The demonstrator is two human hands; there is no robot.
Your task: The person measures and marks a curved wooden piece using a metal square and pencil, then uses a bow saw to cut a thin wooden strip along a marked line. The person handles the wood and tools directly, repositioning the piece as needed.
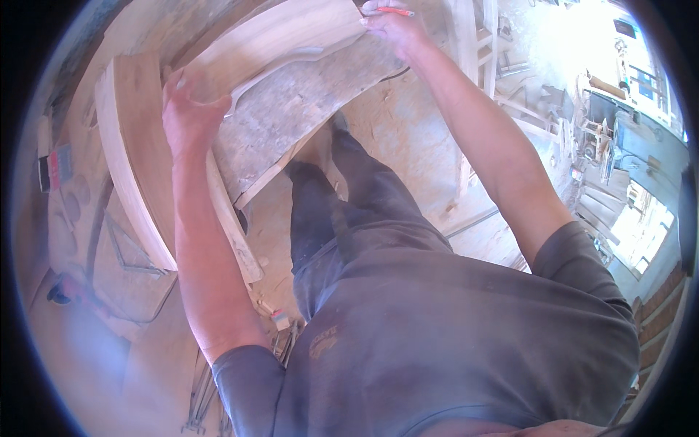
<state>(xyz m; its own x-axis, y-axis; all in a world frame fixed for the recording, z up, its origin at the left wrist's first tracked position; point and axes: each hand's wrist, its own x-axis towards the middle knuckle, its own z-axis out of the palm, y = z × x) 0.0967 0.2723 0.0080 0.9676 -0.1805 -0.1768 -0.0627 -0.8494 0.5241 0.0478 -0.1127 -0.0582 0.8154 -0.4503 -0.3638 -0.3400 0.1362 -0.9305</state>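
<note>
A wide, pale wooden board [284, 40] with a curved edge lies across the worktable [269, 135] in front of me. My left hand [193, 113] grips its left end, thumb and fingers spread around the wood. At the board's right end, my right hand [395, 30] rests against the corner. A red pencil [394, 11] is held between that hand's fingers. Along the near side of the board runs a thin, pale curved strip [280, 60], its left tip beside my left thumb. The far edge of the board is partly cut off by the picture's rim.
Another thick curved wooden piece [131, 146] stands to the left of my left forearm. Wooden frames [477, 44] stand beyond my right arm. Bar clamps [200, 397] lie at the lower left. Tools and wood pieces [601, 146] crowd the right side. Shavings lie on the floor [393, 124].
</note>
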